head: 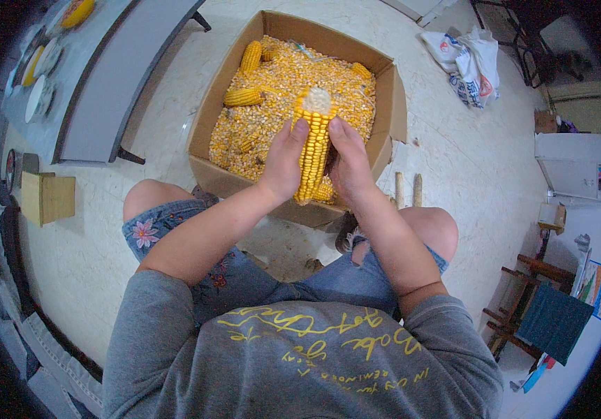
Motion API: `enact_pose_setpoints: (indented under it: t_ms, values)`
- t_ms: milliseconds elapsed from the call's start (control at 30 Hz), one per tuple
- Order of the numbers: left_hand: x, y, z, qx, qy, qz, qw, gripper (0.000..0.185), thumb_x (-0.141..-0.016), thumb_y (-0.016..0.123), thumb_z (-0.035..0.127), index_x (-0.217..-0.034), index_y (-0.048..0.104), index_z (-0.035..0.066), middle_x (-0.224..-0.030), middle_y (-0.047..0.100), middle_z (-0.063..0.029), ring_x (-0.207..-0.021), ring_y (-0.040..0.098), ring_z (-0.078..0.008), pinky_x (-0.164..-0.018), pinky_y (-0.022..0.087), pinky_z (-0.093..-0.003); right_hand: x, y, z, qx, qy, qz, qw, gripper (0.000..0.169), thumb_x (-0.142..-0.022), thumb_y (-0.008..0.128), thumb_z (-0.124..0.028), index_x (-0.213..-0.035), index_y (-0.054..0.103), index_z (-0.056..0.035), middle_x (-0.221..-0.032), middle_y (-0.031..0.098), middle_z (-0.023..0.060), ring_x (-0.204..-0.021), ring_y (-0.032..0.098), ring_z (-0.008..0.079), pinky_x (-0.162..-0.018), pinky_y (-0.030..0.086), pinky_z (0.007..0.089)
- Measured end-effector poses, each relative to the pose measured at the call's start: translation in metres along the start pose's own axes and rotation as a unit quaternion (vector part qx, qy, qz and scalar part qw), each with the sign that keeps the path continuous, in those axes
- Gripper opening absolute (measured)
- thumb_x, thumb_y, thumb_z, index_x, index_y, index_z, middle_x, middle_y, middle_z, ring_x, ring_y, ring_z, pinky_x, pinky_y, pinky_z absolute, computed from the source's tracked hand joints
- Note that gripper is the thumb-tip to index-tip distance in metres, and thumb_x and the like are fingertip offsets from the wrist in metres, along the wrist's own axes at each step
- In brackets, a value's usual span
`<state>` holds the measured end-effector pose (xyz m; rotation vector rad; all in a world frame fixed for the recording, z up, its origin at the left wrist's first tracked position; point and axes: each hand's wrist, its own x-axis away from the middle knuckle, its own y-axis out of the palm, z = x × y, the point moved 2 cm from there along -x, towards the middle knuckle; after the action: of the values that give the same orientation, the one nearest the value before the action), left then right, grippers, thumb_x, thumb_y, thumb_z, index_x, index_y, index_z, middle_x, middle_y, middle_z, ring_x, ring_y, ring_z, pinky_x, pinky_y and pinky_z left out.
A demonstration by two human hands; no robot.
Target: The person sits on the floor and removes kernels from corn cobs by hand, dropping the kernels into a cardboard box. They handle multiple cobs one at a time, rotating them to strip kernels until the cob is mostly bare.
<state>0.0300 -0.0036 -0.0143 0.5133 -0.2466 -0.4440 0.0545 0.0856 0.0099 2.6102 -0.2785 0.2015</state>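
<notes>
Between my two hands I hold a dried ear of corn (315,152), its pale end with bare cob pointing away from me. My left hand (284,160) grips its left side, thumb on the kernels. On the other side, my right hand (350,162) presses its thumb near the upper kernels; some of its fingers are hidden. Beneath them stands an open cardboard box (326,31) full of loose corn kernels (290,73). More ears lie on the kernels, including an upright-looking one (250,56) and a sideways one (242,97) at the left.
Two stripped cobs (417,189) lie on the tiled floor right of the box. White plastic bags (465,63) rest at the upper right. A grey bench (122,68) and a table with bowls (40,99) stand left, near a small wooden stool (49,196). A dark-seated chair (552,322) is at right.
</notes>
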Motion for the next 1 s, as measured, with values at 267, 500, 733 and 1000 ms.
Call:
enact_pose_setpoints:
  t_ms: [267, 500, 733, 1000]
  values:
    - [-0.003, -0.007, -0.016, 0.023, -0.042, 0.016, 0.999, 0.045, -0.086, 0.026, 0.041, -0.104, 0.043, 0.004, -0.089, 0.053, -0.0082, -0.077, 0.054, -0.0153, -0.068, 0.045, -0.0265, -0.005, -0.002, 0.008, -0.030, 0.059, 0.041, 0.997, 0.035, -0.083, 0.043, -0.030, -0.097, 0.048, 0.0013, -0.083, 0.054, 0.0057, -0.076, 0.051, 0.0122, -0.068, 0.040, 0.0239]
    - [-0.006, -0.007, -0.017, 0.054, -0.144, 0.000, 0.988, 0.044, -0.085, 0.026, 0.042, -0.099, 0.045, 0.005, -0.081, 0.054, -0.0071, -0.067, 0.055, -0.0148, -0.056, 0.046, -0.0266, -0.009, -0.016, 0.020, -0.013, 0.080, 0.052, 0.995, 0.034, -0.083, 0.041, -0.032, -0.095, 0.049, -0.0010, -0.079, 0.054, 0.0036, -0.071, 0.051, 0.0126, -0.065, 0.041, 0.0256]
    - [-0.006, -0.009, -0.034, -0.003, -0.095, 0.033, 0.995, 0.043, -0.086, 0.026, 0.042, -0.099, 0.046, 0.005, -0.081, 0.054, -0.0061, -0.069, 0.054, -0.0143, -0.059, 0.046, -0.0251, -0.015, -0.021, 0.031, -0.045, 0.123, 0.092, 0.987, 0.032, -0.084, 0.039, -0.033, -0.095, 0.049, -0.0048, -0.085, 0.054, 0.0058, -0.080, 0.051, 0.0157, -0.073, 0.040, 0.0295]
    - [-0.011, -0.015, -0.037, 0.107, -0.182, 0.012, 0.977, 0.045, -0.085, 0.027, 0.044, -0.099, 0.046, 0.006, -0.079, 0.054, -0.0049, -0.066, 0.054, -0.0147, -0.058, 0.046, -0.0255, -0.017, -0.031, 0.036, -0.012, 0.147, 0.018, 0.989, 0.033, -0.082, 0.043, -0.032, -0.095, 0.049, -0.0014, -0.082, 0.054, 0.0046, -0.074, 0.052, 0.0136, -0.066, 0.041, 0.0268]
